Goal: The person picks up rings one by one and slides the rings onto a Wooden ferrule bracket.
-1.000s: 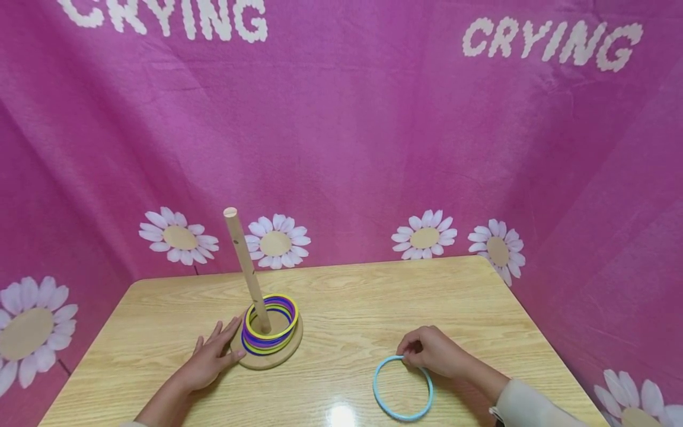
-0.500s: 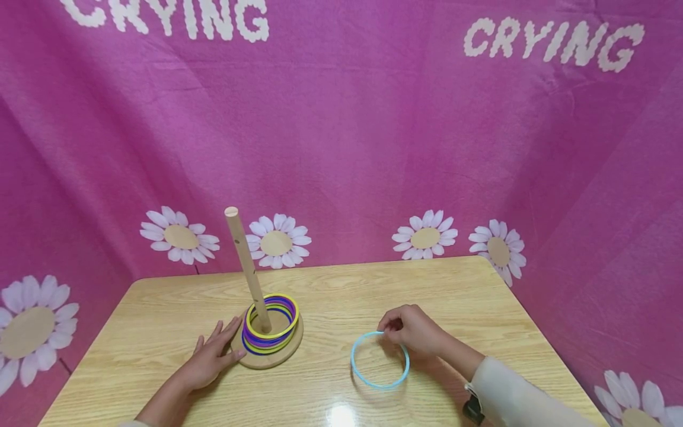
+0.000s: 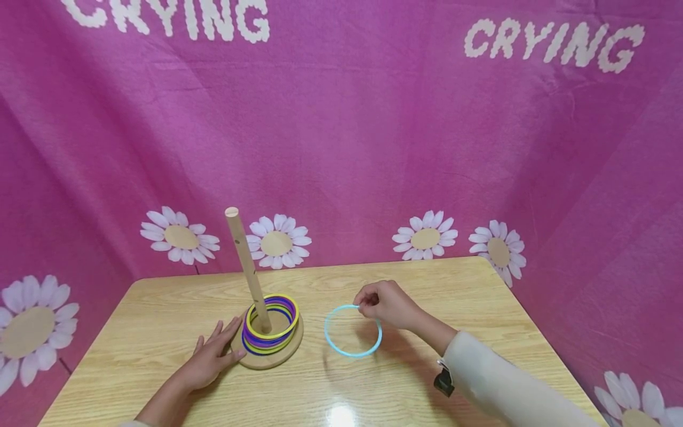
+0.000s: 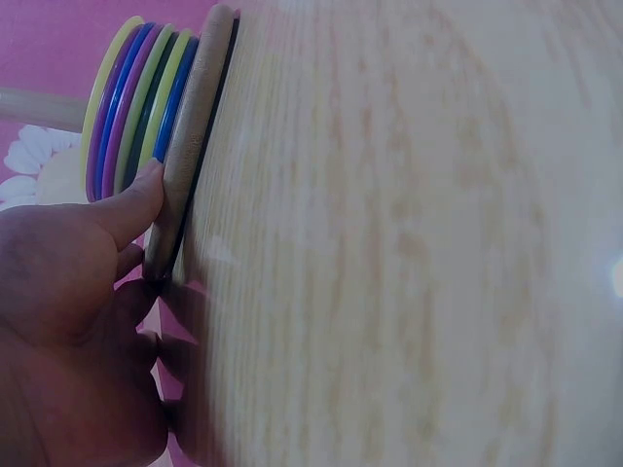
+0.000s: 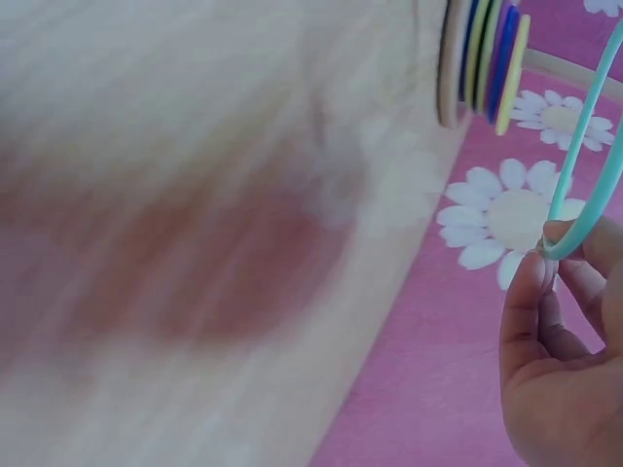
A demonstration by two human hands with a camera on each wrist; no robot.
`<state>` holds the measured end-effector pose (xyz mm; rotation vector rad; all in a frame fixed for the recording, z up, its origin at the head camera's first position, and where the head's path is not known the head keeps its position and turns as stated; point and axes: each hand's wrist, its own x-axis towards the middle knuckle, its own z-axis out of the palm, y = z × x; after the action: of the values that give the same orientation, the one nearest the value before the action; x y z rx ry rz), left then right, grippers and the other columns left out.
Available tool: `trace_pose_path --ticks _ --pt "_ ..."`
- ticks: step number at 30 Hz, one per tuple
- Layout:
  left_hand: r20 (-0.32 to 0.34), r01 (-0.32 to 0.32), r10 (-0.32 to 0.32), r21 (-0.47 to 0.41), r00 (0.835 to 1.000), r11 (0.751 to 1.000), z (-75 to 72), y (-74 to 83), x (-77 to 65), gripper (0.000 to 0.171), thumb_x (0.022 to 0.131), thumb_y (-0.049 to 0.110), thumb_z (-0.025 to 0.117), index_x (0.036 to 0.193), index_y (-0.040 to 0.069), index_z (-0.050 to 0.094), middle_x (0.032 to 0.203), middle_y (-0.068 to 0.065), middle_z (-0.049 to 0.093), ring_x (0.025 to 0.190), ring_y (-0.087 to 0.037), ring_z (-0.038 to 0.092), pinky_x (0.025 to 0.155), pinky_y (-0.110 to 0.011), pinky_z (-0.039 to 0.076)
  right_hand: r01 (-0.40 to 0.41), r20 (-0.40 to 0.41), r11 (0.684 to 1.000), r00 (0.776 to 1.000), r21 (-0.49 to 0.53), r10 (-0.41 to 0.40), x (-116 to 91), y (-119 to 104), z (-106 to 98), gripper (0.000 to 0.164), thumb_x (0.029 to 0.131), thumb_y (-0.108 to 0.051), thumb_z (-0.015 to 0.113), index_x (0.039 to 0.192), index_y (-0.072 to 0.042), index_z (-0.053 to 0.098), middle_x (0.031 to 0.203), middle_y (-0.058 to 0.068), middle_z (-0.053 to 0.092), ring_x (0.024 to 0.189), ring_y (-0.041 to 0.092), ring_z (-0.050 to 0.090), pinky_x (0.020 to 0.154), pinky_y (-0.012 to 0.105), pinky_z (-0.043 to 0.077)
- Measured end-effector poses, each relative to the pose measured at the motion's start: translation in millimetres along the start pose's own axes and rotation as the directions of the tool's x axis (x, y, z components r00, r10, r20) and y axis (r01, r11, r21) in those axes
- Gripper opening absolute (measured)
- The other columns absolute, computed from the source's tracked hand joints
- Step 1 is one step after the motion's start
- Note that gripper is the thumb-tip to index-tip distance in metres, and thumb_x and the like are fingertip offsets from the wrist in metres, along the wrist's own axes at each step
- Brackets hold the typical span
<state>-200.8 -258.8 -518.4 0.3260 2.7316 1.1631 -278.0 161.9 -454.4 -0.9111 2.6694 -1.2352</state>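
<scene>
In the head view a wooden ring-toss stand, a round base (image 3: 278, 359) with an upright peg (image 3: 247, 270), stands on the left of the table. Several stacked rings (image 3: 268, 341), yellow, purple, blue and green, lie around the peg's foot. My left hand (image 3: 207, 363) rests against the base with fingers spread; its thumb (image 4: 141, 199) presses the base's upper face near the rim. Right of the stand my right hand (image 3: 391, 303) pinches a light blue ring (image 3: 354, 356) between thumb and fingertips. This ring hangs tilted above the table, apart from the peg.
The wooden table (image 3: 416, 391) has its far edge against a pink curtain (image 3: 341, 148) printed with daisies and white letters. The same cloth hangs on both sides. A small dark device (image 3: 444, 382) sits at the right sleeve's cuff (image 3: 450, 356).
My right hand has carried the light blue ring leftward and away from me, raising it off the table toward the stand. The left hand, stand and stacked rings have stayed in place.
</scene>
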Motion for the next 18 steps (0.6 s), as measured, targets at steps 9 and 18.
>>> trace_pose_path --ticks 9,18 --pt "-0.041 -0.046 0.046 -0.004 0.998 0.999 1.7 -2.6 0.7 0.079 0.099 0.031 0.068 0.160 -0.002 0.029 0.164 -0.029 0.024 0.150 -0.060 0.002 0.109 -0.081 -0.013 0.026 -0.095 1.000 0.995 -0.013 -0.027 37.3 -39.5 -14.3 0.008 0.088 -0.002 0.073 0.091 -0.008 0.077 0.078 -0.004 0.068 0.070 0.007 0.057 0.063 0.021 0.048" --pt "-0.010 -0.013 0.013 -0.009 1.000 1.000 0.6 -0.8 0.5 0.080 0.100 0.033 0.067 0.161 -0.001 0.027 0.166 -0.027 0.022 0.152 -0.057 -0.002 0.110 -0.079 -0.015 0.067 -0.135 0.998 0.989 0.000 -0.066 75.5 -84.3 -32.2 0.008 0.089 -0.001 0.072 0.094 -0.004 0.078 0.076 -0.001 0.068 0.067 0.007 0.056 0.061 0.021 0.046"
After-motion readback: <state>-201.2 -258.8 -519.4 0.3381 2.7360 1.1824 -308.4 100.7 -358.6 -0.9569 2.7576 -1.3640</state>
